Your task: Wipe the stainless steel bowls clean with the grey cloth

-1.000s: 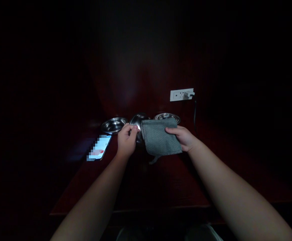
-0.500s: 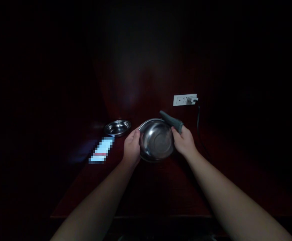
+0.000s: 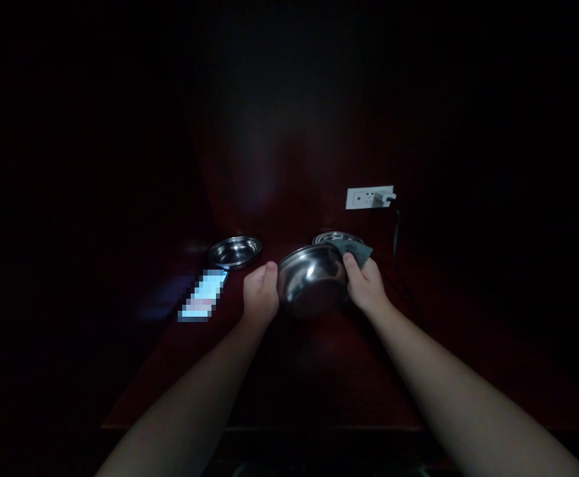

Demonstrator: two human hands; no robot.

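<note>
Left hand [image 3: 260,295] grips a shiny, round steel bowl [image 3: 312,283], tilted over the dark-red tabletop [image 3: 314,387]; right hand [image 3: 366,285] holds grey-green fabric cloth [image 3: 359,250] at its right rim. Firm left grip, cloth flat to metal: advisable.

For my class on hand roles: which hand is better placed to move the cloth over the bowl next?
Probably the right hand: it holds the cloth at the metal bowl, while the left hand grips the opposite side.

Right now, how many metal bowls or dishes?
3 visible: left dish on the table, held bowl at center, right dish partly behind cloth; others may be hidden.
</note>
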